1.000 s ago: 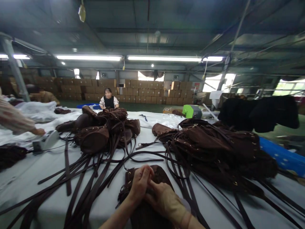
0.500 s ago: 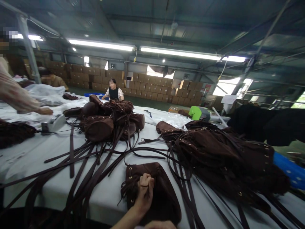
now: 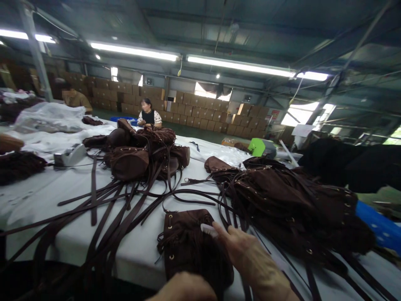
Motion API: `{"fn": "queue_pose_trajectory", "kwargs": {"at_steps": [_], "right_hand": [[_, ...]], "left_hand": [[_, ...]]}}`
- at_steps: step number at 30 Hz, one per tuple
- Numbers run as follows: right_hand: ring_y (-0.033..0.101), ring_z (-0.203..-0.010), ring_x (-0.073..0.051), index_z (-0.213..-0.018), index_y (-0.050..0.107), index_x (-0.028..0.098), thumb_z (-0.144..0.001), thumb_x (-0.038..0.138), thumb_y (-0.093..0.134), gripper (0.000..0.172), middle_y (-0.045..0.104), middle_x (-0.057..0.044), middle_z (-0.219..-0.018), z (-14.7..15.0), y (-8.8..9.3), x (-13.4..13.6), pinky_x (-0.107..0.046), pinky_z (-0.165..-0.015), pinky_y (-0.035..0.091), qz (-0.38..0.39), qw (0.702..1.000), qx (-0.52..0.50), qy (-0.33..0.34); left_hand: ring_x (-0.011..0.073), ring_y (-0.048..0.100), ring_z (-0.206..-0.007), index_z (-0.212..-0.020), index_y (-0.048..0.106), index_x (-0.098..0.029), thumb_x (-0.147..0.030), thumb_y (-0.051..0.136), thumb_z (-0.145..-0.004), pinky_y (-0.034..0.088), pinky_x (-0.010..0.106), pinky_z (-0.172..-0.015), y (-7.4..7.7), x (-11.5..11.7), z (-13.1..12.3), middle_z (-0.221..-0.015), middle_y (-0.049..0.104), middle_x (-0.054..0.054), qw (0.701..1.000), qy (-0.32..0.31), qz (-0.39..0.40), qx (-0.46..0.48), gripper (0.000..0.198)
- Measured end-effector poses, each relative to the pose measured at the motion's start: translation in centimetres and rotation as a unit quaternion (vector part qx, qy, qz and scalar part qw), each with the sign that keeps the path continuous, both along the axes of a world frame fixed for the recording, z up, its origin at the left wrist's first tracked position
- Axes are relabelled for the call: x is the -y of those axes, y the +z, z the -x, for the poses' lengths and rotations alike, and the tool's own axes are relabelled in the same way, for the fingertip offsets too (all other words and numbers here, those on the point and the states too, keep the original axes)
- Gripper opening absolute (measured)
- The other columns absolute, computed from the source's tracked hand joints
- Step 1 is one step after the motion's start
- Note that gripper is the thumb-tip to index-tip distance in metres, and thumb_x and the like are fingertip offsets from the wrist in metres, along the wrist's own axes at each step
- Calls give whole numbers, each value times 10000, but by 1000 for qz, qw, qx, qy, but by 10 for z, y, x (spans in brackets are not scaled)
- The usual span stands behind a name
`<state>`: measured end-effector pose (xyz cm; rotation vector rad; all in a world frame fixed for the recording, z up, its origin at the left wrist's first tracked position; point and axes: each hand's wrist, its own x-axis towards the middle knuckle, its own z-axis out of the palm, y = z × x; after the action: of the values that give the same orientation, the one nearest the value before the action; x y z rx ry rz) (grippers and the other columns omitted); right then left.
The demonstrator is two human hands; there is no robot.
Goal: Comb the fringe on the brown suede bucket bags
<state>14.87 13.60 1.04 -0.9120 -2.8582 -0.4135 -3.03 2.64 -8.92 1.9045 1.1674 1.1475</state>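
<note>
A dark brown drawstring bag (image 3: 181, 225) with brass eyelets and fringe lies on the white-covered table in front of me. My right hand (image 3: 230, 238) comes in from the lower right with its fingers closed on a pale comb (image 3: 208, 230). The comb's teeth rest at the fringe on the bag's upper face. At the bottom edge, my left hand (image 3: 188, 287) is over the near end of the bag; it is blurred, and its fingers are hidden.
More brown bags (image 3: 130, 163) are heaped left of centre, their long straps (image 3: 106, 221) trailing forward. A larger pile of bags (image 3: 282, 196) fills the right. A grey device (image 3: 70, 155) stands at the left beside a person's hand (image 3: 9, 143). Another person (image 3: 150, 115) sits beyond the table.
My left hand has left the fringe and dropped toward the bottom edge. My right hand has risen into view with the comb onto the bag. The co-worker at the left has moved mostly out of view.
</note>
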Motion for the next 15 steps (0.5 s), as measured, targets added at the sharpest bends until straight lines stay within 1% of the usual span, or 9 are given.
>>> {"fn": "queue_pose_trajectory", "kwargs": {"at_steps": [1, 3, 4, 6, 8, 10, 12, 13, 15], "right_hand": [[648, -614, -176, -1352, 472, 260, -875, 44, 437, 525, 661, -23, -782, 13, 6, -1, -243, -530, 415, 7, 1000, 18, -6], [662, -634, -185, -1314, 490, 284, -880, 39, 437, 502, 669, -22, -789, 34, 8, -3, -245, -525, 393, 20, 999, 32, -21], [667, -632, -188, -1280, 513, 283, -883, 42, 439, 470, 671, -21, -773, 42, 3, -4, -245, -517, 383, 25, 999, 33, -31], [671, -620, -191, -1212, 558, 246, -889, 66, 461, 383, 676, -36, -753, 48, -16, -4, -244, -506, 378, 29, 998, 30, -52], [676, -632, -188, -1201, 569, 209, -892, 98, 492, 338, 681, -58, -779, 41, -43, -3, -241, -523, 403, 27, 997, 30, -66], [679, -671, -183, -1230, 550, 201, -864, 86, 520, 385, 681, -63, -834, 23, -72, -1, -234, -560, 442, 5, 998, 20, -54], [673, -706, -184, -1233, 536, 217, -823, 49, 523, 444, 671, -52, -869, -2, -100, 2, -239, -605, 481, -40, 999, -6, -26], [668, -715, -187, -1214, 539, 225, -814, 39, 515, 442, 667, -51, -883, -17, -111, 5, -248, -624, 496, -70, 997, -25, -14], [654, -716, -188, -1155, 552, 236, -830, 40, 492, 384, 661, -56, -904, -46, -129, 11, -266, -652, 512, -126, 990, -66, -13]], "left_hand": [[183, 669, -906, -1020, 684, -271, -350, 478, -913, 508, 277, -846, 13, -12, 14, -956, 727, 31, 999, 33, -4, 10, 246], [205, 651, -989, -1132, 638, -202, -358, 421, -939, 498, 302, -883, 34, -46, 40, -1102, 696, 88, 985, 164, -3, 44, 329], [221, 632, -1055, -1203, 595, -167, -370, 432, -929, 494, 311, -902, 39, -66, 51, -1177, 668, 119, 976, 214, 3, 43, 378], [251, 522, -1243, -1297, 519, -108, -364, 418, -926, 423, 345, -1014, 38, -103, 66, -1353, 552, 177, 963, 258, 47, -60, 462], [278, 527, -1239, -1235, 562, -108, -381, 456, -903, 416, 369, -1012, 26, -130, 71, -1315, 580, 191, 954, 234, 105, -156, 443], [318, 606, -1111, -1065, 641, -131, -423, 543, -846, 453, 406, -939, 11, -143, 68, -1141, 676, 182, 950, 198, 136, -200, 378], [336, 648, -980, -941, 660, -144, -461, 612, -783, 477, 421, -859, 0, -144, 61, -996, 712, 163, 951, 173, 140, -213, 357], [328, 655, -940, -922, 659, -150, -474, 622, -767, 482, 411, -830, -2, -142, 57, -964, 716, 149, 952, 159, 140, -220, 361], [277, 661, -863, -911, 662, -162, -475, 624, -761, 489, 352, -770, 4, -134, 47, -908, 721, 101, 963, 127, 125, -201, 349]]}}
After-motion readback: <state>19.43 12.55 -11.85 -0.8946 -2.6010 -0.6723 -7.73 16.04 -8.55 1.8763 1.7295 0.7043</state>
